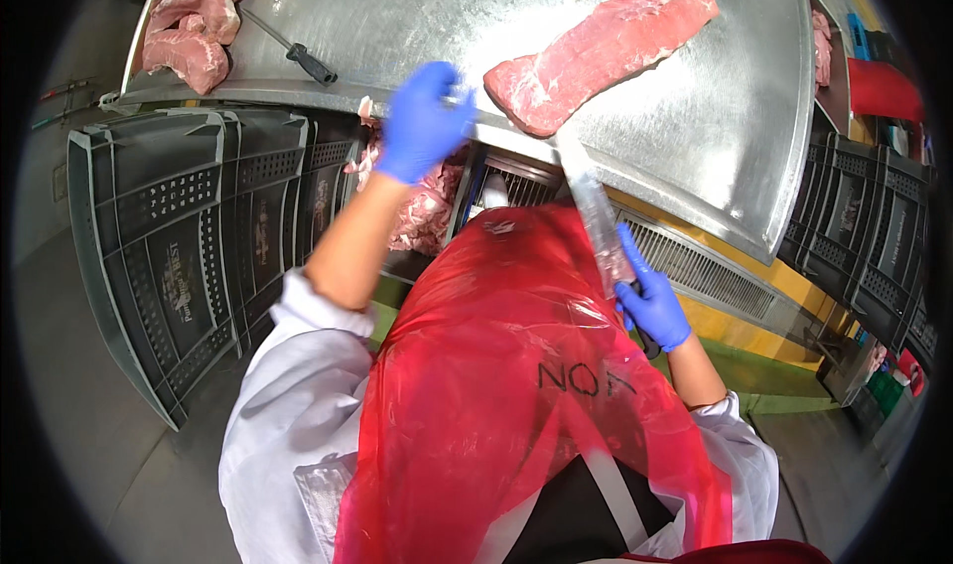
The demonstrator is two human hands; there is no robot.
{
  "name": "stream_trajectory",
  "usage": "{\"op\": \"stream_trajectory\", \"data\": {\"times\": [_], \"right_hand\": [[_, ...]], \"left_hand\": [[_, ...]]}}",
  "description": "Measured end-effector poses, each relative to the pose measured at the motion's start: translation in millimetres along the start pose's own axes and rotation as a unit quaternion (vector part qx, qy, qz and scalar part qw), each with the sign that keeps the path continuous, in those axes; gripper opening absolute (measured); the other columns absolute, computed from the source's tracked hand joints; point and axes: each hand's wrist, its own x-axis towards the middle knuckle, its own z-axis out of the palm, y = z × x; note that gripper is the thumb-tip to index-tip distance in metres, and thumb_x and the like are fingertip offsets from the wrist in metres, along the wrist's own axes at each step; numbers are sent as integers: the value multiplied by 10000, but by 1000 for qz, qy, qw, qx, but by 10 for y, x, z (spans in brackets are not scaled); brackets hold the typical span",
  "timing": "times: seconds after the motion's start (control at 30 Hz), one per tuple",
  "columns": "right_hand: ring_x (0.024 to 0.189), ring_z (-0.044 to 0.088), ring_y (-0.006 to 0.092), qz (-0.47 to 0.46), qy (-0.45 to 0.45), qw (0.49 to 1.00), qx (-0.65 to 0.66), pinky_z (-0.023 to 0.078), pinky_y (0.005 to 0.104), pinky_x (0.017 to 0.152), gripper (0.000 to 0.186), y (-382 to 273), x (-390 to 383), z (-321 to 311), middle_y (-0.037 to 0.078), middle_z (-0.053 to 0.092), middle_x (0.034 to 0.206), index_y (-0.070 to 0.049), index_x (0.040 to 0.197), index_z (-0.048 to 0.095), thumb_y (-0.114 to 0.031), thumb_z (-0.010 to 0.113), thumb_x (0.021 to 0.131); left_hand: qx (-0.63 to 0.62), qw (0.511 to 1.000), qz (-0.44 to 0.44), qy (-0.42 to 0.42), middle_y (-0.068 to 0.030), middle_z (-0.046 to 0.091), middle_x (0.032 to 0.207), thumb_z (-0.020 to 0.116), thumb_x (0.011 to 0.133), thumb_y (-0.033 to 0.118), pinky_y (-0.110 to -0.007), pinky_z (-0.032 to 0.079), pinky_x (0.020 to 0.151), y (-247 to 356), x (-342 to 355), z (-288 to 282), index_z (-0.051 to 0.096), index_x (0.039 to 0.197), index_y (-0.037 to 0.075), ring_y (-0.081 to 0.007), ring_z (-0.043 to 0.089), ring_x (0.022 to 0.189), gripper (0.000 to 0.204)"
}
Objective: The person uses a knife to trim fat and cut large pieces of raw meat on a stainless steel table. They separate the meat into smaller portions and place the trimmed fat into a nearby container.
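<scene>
My right hand point(655, 309), in a blue glove, grips a knife by its dark handle, with the index finger stretched along it. The long knife blade point(594, 202) points up toward the table's front edge, its tip close to a slab of raw meat point(606, 53). That slab lies slantwise on the metal table point(397, 18). My left hand point(427, 122), also gloved in blue, is over the table's front edge, left of the slab and apart from it. Its fingers are spread, slightly blurred, and nothing shows in them. Below it, meat trimmings point(425, 211) fill a container, partly hidden by my arm.
A sharpening steel point(310, 63) lies on the table's left side, beside more meat pieces point(194, 43). Grey crates point(159, 236) stand at the left, and another crate point(849, 207) at the right. A slotted grate point(705, 266) runs below the table edge.
</scene>
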Motion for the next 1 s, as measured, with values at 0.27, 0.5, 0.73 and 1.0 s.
{"op": "stream_trajectory", "data": {"times": [0.27, 0.5, 0.73, 1.0], "right_hand": [[532, 474, 93, -145, 175, 970, 88, 458, 275, 480, 836, -463, 1004, 64, 28, 544, 709, -273, 1672, 128, -7, 489, 967], [559, 505, 98, -92, 61, 992, 53, 449, 261, 485, 841, -657, 1597, 521, 64, 646, 894, -217, 1675, 121, 28, 466, 948], [519, 556, 127, -112, 50, 990, 69, 501, 260, 499, 614, -827, 1802, 644, 64, 648, 805, -79, 1572, 377, -5, 482, 971], [505, 559, 128, -83, -27, 996, 10, 510, 289, 506, 809, -897, 1236, 218, 67, 608, 726, -248, 1668, 150, -59, 545, 988]], "left_hand": [[-24, 969, -223, -102, -225, 730, 1074, 706, 811, 288, -472, 571, 880, 278, 289, 944, 743, 1090, 38, -412, 706, 1012, 377], [-143, 966, -217, -1, -210, 723, 941, 660, 783, 166, -451, 579, 806, 290, 148, 992, 699, 847, 39, -422, 700, 927, 147], [-65, 994, -79, 35, -231, 695, 1099, 628, 854, 145, -462, 543, 937, 283, -31, 1179, 723, 1026, 22, -403, 634, 1060, 232], [-246, 943, -167, 150, -68, 679, 803, 696, 926, 65, -310, 543, 712, -409, -547, -613, 687, 997, -36, -118, 620, 734, 124]]}}
